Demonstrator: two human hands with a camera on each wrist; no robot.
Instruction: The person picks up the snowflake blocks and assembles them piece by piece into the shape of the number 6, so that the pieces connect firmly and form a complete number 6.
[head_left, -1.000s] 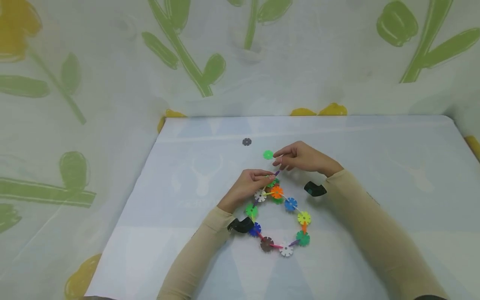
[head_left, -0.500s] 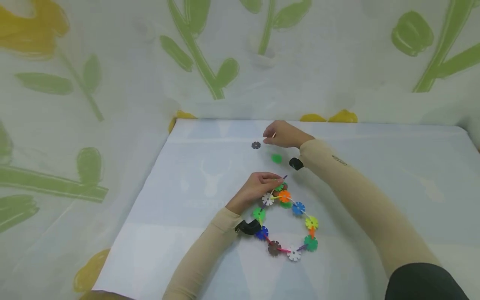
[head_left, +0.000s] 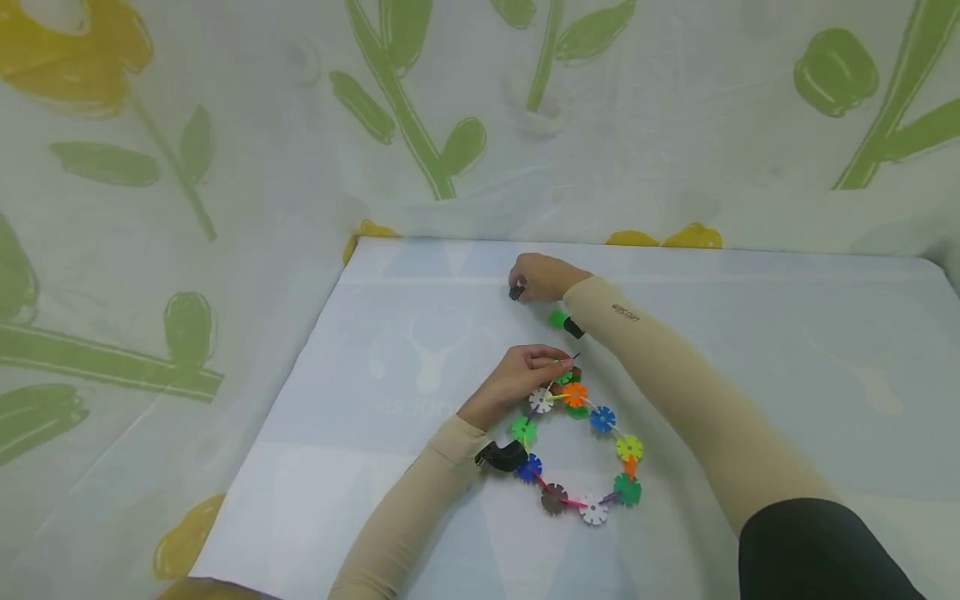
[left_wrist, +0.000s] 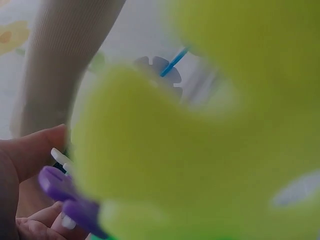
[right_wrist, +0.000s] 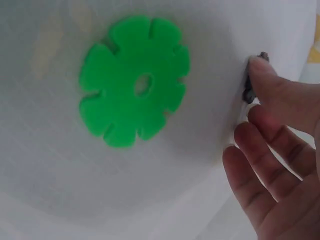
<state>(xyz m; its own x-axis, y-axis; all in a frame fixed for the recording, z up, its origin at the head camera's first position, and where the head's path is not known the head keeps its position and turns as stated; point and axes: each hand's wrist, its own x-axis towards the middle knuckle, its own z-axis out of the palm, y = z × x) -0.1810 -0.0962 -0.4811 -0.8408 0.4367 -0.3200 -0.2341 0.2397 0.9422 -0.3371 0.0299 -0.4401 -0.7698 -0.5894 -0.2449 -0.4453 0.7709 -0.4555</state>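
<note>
A ring of colourful notched plastic discs, slotted together, lies on the table; its orange disc (head_left: 575, 394) and white disc (head_left: 593, 510) show plainly. At the ring's top my left hand (head_left: 510, 382) grips the linked discs, a purple disc (head_left: 576, 357) standing out past its fingertips. A blurred yellow-green disc (left_wrist: 130, 145) covers much of the left wrist view. Farther back, my right hand (head_left: 549, 277) pinches a dark grey notched disc (right_wrist: 248, 90), tilted up on edge, between thumb and fingers. A loose green disc (right_wrist: 125, 85) is under the right wrist.
The white table (head_left: 337, 500) has pale printed shapes. A wall with painted green plants (head_left: 405, 125) rises behind its far edge. Dark wrist cameras sit on both sleeves, the left one (head_left: 502, 456) overlapping the ring's left side in the head view.
My right hand has moved from beside the left hand back and leftward to the dark grey disc and now pinches it. My left hand keeps its hold; the head view has shifted slightly.
</note>
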